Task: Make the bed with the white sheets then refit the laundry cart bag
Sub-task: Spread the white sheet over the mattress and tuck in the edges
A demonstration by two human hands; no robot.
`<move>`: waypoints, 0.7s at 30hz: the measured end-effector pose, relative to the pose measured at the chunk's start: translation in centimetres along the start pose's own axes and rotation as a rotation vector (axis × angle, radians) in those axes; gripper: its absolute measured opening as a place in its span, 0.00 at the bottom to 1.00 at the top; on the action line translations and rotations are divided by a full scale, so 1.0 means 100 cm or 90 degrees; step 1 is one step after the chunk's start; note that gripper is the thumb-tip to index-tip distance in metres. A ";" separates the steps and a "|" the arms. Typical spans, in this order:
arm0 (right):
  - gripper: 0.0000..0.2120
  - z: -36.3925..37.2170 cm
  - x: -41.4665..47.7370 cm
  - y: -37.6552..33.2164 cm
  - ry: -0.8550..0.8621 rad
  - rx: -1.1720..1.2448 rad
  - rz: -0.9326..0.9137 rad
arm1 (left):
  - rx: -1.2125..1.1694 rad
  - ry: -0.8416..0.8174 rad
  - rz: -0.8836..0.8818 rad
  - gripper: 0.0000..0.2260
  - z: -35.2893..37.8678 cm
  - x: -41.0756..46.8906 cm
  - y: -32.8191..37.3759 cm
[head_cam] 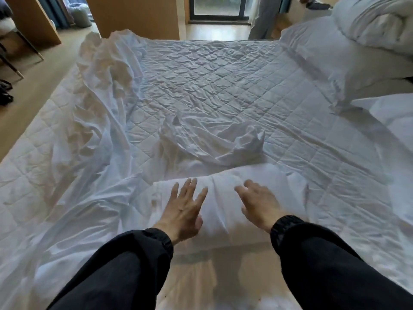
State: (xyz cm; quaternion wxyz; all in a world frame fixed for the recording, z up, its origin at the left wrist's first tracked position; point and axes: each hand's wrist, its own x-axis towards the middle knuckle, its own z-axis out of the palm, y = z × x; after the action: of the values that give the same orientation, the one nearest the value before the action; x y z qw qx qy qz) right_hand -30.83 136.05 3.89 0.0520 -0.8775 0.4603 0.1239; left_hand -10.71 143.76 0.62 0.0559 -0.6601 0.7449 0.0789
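A thin white sheet lies spread and wrinkled over the quilted mattress, with the quilting showing through it. It bunches high along the left side and forms a crumpled ridge in the middle. A folded edge of the sheet runs across near me. My left hand hovers over that edge with fingers spread, holding nothing. My right hand is beside it, fingers apart and slightly blurred, also empty. Both arms wear black sleeves.
A rolled white duvet and pillows lie at the far right of the bed. A wooden partition stands beyond the bed, with a glass door behind it. A person's grey trouser legs stand at the far side. Chair legs are at the left.
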 end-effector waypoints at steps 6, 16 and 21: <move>0.53 0.074 0.004 0.012 -0.221 -0.025 -0.003 | -0.003 -0.184 0.033 0.54 0.065 0.016 0.010; 0.31 0.144 0.006 0.005 -0.042 0.004 0.019 | 0.014 -0.183 -0.046 0.50 0.100 0.012 0.041; 0.18 0.116 -0.005 0.002 0.022 0.043 -0.010 | -0.028 -0.205 -0.073 0.45 0.092 0.010 0.050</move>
State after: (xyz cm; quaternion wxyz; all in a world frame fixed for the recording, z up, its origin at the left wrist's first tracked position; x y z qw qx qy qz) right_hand -33.26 138.70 -7.18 0.0747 -0.8810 0.4578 0.0925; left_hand -15.96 145.16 -8.36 0.1645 -0.6811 0.6857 0.1968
